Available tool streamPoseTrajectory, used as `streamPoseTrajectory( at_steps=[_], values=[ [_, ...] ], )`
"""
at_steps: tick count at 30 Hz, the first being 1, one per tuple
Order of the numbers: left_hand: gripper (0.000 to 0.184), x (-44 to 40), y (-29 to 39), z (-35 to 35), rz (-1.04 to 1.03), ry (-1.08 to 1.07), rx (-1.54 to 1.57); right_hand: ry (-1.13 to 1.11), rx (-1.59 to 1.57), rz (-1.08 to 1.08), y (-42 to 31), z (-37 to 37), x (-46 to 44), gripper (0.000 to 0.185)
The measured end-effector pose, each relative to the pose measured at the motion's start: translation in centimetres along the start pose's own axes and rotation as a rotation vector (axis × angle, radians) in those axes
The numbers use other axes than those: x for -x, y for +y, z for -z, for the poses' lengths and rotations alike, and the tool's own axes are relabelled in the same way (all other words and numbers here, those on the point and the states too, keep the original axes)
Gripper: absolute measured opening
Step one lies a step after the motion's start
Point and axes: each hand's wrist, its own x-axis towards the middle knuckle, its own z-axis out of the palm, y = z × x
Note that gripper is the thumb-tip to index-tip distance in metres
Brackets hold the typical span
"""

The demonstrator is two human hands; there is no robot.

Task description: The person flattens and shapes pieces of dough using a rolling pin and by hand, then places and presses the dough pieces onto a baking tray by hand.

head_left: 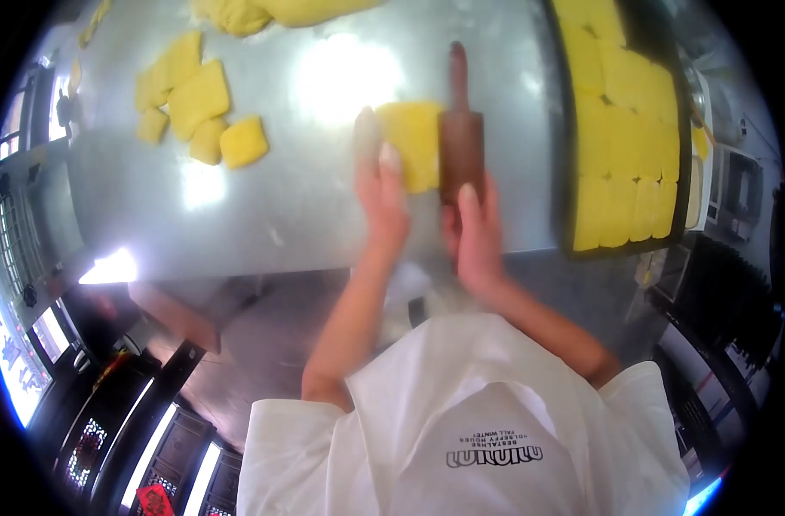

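A flat yellow square of dough (417, 142) lies on the metal table. My left hand (382, 189) is at its left edge, with the thumb over the dough and the fingers, slightly blurred, along that side; it appears to grip the edge. My right hand (476, 236) is closed around the near handle of a brown wooden rolling pin (463, 150). The pin points away from me, and its barrel meets the dough's right edge. The near handle is hidden by my fingers.
Several smaller yellow dough pieces (199, 99) lie at the left of the metal table (289, 206). A larger dough mass (281, 9) sits at the far edge of view. To the right, a dark-rimmed tray (567, 172) holds rows of yellow dough squares (625, 142).
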Motion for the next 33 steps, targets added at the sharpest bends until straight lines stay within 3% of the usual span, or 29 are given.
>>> streamPoseTrajectory(
  at_steps=[4, 7, 10, 13, 14, 17, 20, 23, 25, 27, 29, 31, 33],
  values=[
    [0.061, 0.0, -0.8, 0.5, 0.092, 0.045, 0.201, 0.006, 0.003, -0.042, -0.8, 2.3, -0.5, 0.059],
    [0.069, -1.3, 0.5, 1.0, -0.007, -0.006, -0.27, 0.0, 0.325, 0.168, 0.3, 7.8, -3.4, 0.065],
    [0.081, -2.8, 0.9, -1.3, -0.312, -0.097, -0.842, 0.047, 0.778, 0.474, -2.8, 9.8, -5.5, 0.071],
    [0.091, -2.9, 0.3, -3.6, -0.361, -0.264, -0.922, 0.047, 0.8, 0.346, -5.6, 9.2, -6.0, 0.073],
    [0.092, -2.6, 0.0, -3.7, -0.374, -0.304, -1.001, 0.087, 0.844, 0.396, -5.5, 9.1, -6.3, 0.073],
    [0.093, -2.5, -0.1, -3.9, -0.377, -0.288, -0.999, 0.085, 0.896, 0.393, -5.5, 8.7, -7.2, 0.072],
    [0.083, -2.6, -0.1, -3.4, -0.35, -0.308, -0.964, 0.056, 0.869, 0.477, -5.8, 8.3, -8.8, 0.072],
    [0.068, -2.3, 1.3, -0.7, -0.214, -0.15, -0.562, -0.05, 0.95, 0.524, -7.0, 8.5, -9.3, 0.073],
    [0.041, -2.8, 3.5, 2.1, -0.287, 0.13, -0.48, -0.255, 1.108, 0.59, -8.7, 8.4, -8.6, 0.074],
    [0.024, -3.4, 1.3, 6.9, -0.374, 0.05, -0.64, -0.462, 1.357, 0.622, -10.5, 7.4, -7.7, 0.072],
    [0.028, -3.8, -0.4, 8.1, -0.436, -0.044, -0.828, -0.592, 1.349, 0.774, -9.3, 6.3, -8.6, 0.069],
    [0.04, -5.0, -0.8, 7.2, -0.461, -0.154, -1.051, -0.463, 1.39, 0.724, -8.3, 4.7, -11.1, 0.068],
    [0.046, -7.2, -0.5, 6.6, -0.483, -0.133, -0.983, -0.383, 1.353, 0.703, -8.2, 3.8, -13.0, 0.068]
  ],
)
